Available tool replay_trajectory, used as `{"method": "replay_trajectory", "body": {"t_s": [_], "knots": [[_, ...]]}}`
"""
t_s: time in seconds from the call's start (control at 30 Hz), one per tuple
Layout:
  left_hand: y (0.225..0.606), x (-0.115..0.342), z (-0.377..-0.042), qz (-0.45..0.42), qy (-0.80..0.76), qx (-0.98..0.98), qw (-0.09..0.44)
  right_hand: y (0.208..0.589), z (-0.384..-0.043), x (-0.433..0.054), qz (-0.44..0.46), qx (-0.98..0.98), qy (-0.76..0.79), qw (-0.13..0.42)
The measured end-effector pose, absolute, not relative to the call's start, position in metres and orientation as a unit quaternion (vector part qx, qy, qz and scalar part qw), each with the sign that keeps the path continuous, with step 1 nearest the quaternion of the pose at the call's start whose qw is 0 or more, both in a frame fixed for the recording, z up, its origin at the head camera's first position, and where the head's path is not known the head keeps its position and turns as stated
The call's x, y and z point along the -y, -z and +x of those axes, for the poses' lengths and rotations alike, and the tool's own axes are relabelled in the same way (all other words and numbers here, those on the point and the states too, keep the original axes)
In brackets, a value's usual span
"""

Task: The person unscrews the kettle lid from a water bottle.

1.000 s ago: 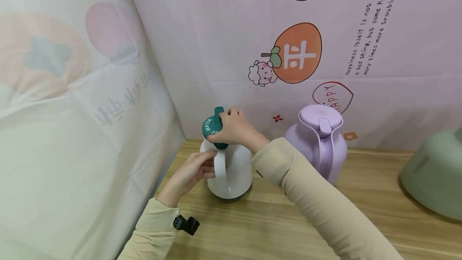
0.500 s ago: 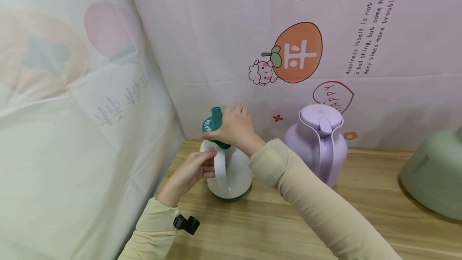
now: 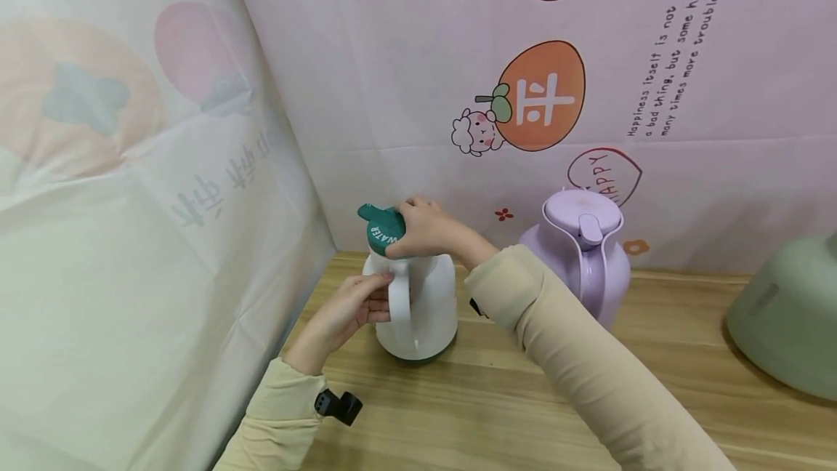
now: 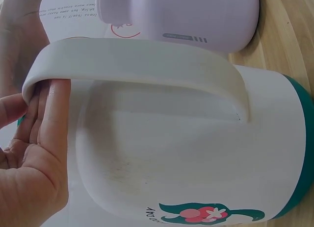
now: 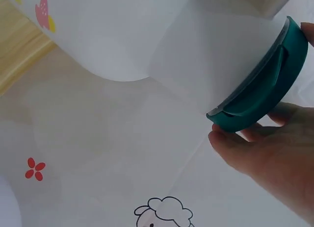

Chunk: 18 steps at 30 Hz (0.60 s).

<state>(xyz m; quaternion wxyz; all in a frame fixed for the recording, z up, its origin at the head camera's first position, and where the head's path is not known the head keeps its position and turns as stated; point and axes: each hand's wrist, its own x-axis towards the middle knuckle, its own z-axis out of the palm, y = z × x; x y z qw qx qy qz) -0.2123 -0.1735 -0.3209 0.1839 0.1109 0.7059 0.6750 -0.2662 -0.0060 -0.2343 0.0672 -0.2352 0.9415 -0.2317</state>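
A white vacuum jug (image 3: 434,311) with a dark green base stands upright on the wooden table in the head view. Its green lid (image 3: 382,227) carries white lettering, and a tab sticks out to the left. My right hand (image 3: 428,230) grips the lid from above, thumb at the near side and fingers at the far side. The right wrist view shows those fingers against the rim of the lid (image 5: 267,92). Around the jug's handle (image 4: 132,58), near its upper end, my left hand (image 3: 346,307) has its fingers hooked inside and the thumb outside.
Close to the right of the white jug stands a lilac jug (image 3: 582,253), partly behind my right sleeve (image 3: 556,340). A sage-green rounded vessel (image 3: 787,311) sits at the far right. Printed cloth (image 3: 392,93) borders the table (image 3: 418,413) at the back and left.
My right hand has turned the lid counter-clockwise; its tab swung from the back to the left. Midway the hand shifted its hold on the lid. The left hand has stayed on the handle.
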Motion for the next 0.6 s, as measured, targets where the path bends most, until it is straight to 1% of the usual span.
{"method": "replay_trajectory", "body": {"t_s": [0.07, 0.13, 0.23, 0.3, 0.43, 0.6], "knots": [[0.321, 0.173, -0.212, 0.111, -0.675, -0.706, 0.185, 0.236, -0.264, 0.008, -0.225, -0.947, 0.222, 0.05], [0.32, 0.173, -0.212, 0.113, -0.675, -0.705, 0.185, 0.238, -0.262, 0.011, -0.206, -0.958, 0.201, 0.021], [0.32, 0.174, -0.212, 0.118, -0.675, -0.704, 0.187, 0.241, -0.256, 0.018, -0.177, -0.974, 0.139, -0.02], [0.321, 0.174, -0.212, 0.12, -0.675, -0.704, 0.187, 0.243, -0.253, 0.022, -0.166, -0.98, 0.1, -0.036], [0.321, 0.174, -0.211, 0.12, -0.675, -0.704, 0.187, 0.243, -0.249, 0.025, -0.153, -0.985, 0.059, -0.047], [0.32, 0.174, -0.211, 0.118, -0.671, -0.708, 0.184, 0.242, -0.25, 0.021, -0.168, -0.982, 0.083, -0.035]]}}
